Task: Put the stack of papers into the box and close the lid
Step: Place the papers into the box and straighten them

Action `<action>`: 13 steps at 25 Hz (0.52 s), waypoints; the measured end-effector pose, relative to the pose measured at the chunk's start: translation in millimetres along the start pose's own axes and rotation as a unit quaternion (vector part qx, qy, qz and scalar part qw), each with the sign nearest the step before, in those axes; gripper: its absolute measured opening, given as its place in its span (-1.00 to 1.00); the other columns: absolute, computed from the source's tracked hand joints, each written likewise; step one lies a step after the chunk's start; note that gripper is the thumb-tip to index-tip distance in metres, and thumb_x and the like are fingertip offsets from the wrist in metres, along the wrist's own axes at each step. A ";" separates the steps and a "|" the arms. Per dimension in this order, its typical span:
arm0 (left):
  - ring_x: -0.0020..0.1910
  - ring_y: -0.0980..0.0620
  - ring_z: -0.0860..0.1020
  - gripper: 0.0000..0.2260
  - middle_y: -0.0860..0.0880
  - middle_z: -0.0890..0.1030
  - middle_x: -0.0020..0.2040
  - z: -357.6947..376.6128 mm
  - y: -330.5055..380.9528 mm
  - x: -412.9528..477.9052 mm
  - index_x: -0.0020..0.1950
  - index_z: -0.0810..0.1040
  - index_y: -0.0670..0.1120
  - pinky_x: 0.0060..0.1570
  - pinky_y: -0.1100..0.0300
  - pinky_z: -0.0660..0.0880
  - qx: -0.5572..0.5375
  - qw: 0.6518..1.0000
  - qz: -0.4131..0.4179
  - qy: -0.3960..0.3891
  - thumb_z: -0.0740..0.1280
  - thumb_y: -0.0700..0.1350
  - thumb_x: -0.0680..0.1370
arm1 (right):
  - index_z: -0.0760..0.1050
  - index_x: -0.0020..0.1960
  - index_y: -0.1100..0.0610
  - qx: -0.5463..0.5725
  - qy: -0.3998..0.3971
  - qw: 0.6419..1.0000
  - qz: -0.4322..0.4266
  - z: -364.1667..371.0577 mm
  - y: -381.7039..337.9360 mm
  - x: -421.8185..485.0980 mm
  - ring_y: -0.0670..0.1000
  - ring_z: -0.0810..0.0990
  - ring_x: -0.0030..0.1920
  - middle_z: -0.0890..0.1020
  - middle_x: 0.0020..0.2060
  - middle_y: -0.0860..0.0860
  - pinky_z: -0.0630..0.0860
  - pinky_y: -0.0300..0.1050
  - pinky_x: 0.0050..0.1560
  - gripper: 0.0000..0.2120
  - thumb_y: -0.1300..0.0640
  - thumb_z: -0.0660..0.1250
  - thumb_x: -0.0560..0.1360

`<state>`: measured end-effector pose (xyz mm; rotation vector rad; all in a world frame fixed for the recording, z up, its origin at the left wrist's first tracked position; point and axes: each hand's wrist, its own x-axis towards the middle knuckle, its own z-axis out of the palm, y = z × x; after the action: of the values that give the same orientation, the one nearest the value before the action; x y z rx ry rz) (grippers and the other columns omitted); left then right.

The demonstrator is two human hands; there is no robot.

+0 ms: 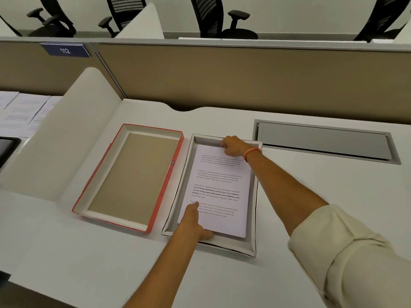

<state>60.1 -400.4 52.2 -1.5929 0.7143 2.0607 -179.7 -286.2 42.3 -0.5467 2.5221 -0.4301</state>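
Note:
A stack of white printed papers (pixel 219 192) lies inside the shallow white box (pixel 252 196) at the middle of the desk. My left hand (pixel 195 221) grips the stack's near left corner, fingers on top and thumb at the edge. My right hand (pixel 233 145) holds the stack's far edge against the box's far wall, fingers curled under. The lid (pixel 131 176), orange outside and brown inside, lies upside down on the desk just left of the box.
A white curved divider (pixel 66 134) stands left of the lid, with more printed sheets (pixel 22 112) beyond it. A grey cable hatch (pixel 322 141) is set into the desk at the right. A tan partition (pixel 222 74) runs along the back.

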 end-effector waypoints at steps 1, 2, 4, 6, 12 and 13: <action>0.23 -0.19 0.59 -0.74 -0.14 0.65 0.20 -1.7 -0.4 -1.3 0.13 0.57 -0.07 0.31 -0.08 0.47 0.004 1.000 0.002 -0.006 0.30 0.06 0.55 | 0.48 0.30 0.27 0.000 -0.003 1.000 -0.002 -1.2 -1.6 -2.7 0.15 0.55 0.12 0.56 0.20 0.21 0.47 -0.07 0.18 -0.70 0.27 0.19 0.60; 0.21 -0.20 0.60 -0.75 -0.15 0.67 0.15 -3.8 -0.7 -4.9 0.12 0.58 -0.08 0.29 -0.07 0.49 0.009 1.000 0.004 -0.017 0.31 0.05 0.55 | 0.47 0.31 0.25 -0.001 -0.002 1.000 -0.006 -2.4 -4.0 -6.3 0.17 0.55 0.18 0.55 0.23 0.21 0.47 -0.05 0.22 -0.70 0.27 0.19 0.60; 0.12 -0.26 0.61 -0.79 -0.19 0.66 0.05 -9.8 2.6 -14.9 0.06 0.57 -0.12 0.16 -0.12 0.55 0.033 0.999 0.009 -0.038 0.34 -0.01 0.54 | 0.45 0.33 0.24 0.004 0.007 1.000 -0.015 -4.5 -9.7 -13.1 0.19 0.54 0.23 0.54 0.26 0.20 0.46 -0.05 0.22 -0.68 0.29 0.19 0.59; 0.09 -0.33 0.56 -0.79 -0.24 0.61 0.08 -18.5 13.0 -24.6 0.05 0.49 -0.19 0.03 -0.17 0.53 0.065 0.996 0.021 -0.058 0.36 -0.07 0.54 | 0.43 0.34 0.24 0.014 0.021 0.999 -0.027 -6.3 -16.7 -20.6 0.20 0.52 0.25 0.53 0.28 0.20 0.44 -0.06 0.19 -0.66 0.33 0.19 0.57; 0.19 -0.27 0.55 -0.59 -0.34 0.51 0.25 -48.3 71.2 -47.5 0.37 0.34 -0.31 0.21 -0.09 0.51 0.127 0.967 0.219 -0.037 0.30 -0.15 0.59 | 0.38 0.45 0.22 0.122 0.056 0.990 -0.052 7.1 -56.7 -50.5 0.14 0.45 0.42 0.50 0.39 0.14 0.39 -0.02 0.44 -0.50 0.43 0.20 0.53; 0.15 -0.23 0.55 -0.63 -0.29 0.54 0.19 -53.6 81.8 -49.7 0.37 0.38 -0.32 0.23 -0.06 0.51 0.135 0.953 0.271 -0.024 0.27 -0.18 0.60 | 0.38 0.46 0.21 0.137 0.062 0.987 -0.058 12.3 -66.2 -54.5 0.13 0.46 0.42 0.50 0.39 0.14 0.39 -0.05 0.44 -0.50 0.42 0.20 0.53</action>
<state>61.2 -499.0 100.3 -1.2807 1.4780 2.2219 -110.9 -321.1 81.6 -0.5743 2.4965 -0.8630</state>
